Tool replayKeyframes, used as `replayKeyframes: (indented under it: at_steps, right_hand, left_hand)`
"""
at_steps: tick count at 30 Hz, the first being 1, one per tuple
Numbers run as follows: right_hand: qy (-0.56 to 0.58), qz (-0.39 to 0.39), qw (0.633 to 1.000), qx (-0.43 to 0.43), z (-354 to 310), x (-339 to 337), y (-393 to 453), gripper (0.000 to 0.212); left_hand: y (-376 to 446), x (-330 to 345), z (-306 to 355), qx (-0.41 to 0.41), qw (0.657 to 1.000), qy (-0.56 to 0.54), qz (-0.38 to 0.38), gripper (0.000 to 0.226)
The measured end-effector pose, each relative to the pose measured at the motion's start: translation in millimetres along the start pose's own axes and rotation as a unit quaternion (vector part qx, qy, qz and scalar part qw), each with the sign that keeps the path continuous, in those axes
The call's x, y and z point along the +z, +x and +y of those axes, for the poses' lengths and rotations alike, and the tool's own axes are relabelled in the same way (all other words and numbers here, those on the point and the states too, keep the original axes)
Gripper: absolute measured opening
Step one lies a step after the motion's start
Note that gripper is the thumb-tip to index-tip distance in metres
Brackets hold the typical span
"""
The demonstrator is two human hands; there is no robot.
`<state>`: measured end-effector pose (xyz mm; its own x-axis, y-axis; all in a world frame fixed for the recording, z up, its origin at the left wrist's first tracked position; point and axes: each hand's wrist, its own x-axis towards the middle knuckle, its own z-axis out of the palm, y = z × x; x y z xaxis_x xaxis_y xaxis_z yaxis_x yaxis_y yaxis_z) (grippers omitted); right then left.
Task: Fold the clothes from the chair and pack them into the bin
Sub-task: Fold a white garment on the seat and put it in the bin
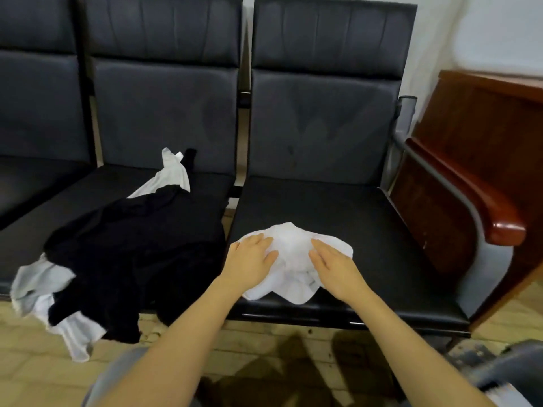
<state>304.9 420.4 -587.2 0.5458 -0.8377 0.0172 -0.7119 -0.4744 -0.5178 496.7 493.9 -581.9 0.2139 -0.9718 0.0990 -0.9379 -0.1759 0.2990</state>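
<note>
While both hands, left [251,258] and right [333,267], press flat-fingered on the white garment [289,245], smooth outward before folding.

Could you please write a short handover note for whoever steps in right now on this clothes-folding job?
Left hand: open, fingers flat on the white garment.
Right hand: open, also flat on it.
The white garment lies bunched on the right-hand seat, near the front edge, not yet a neat fold.
The pile of black and white clothes lies on the middle seat, partly hanging over the front edge, unfolded.
The bin is not clearly in view; a grey object shows at the lower right corner, but I cannot tell what it is.
Left: finish folding the white garment, fold the pile, pack everything.
</note>
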Motion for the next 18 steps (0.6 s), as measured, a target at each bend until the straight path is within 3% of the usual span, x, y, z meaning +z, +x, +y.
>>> replayKeyframes:
  at_steps: [4, 10, 14, 16, 18]
  right_hand:
    - [-0.087, -0.071, 0.994, 0.009, 21, 22, 10, 0.053]
    - [-0.055, -0.061, 0.996, 0.042, 32, 19, 35, 0.052]
    - [-0.028, 0.057, 0.998, 0.029, 30, 16, 33, 0.044]
    - [-0.017, 0.140, 0.990, -0.014, 25, 14, 27, 0.034]
    - [0.018, 0.173, 0.983, -0.061, 19, 12, 23, 0.024]
  left_hand:
    - [3, 19, -16, -0.015, 0.998, 0.013, -0.055, 0.051]
    - [26, 33, -23, -0.031, 0.996, -0.067, -0.058, 0.048]
    - [28, 31, -17, -0.040, 0.996, -0.082, 0.009, 0.045]
    - [24, 25, -16, -0.024, 0.995, -0.068, 0.070, 0.040]
    - [18, 17, -17, -0.012, 0.992, -0.071, 0.105, 0.034]
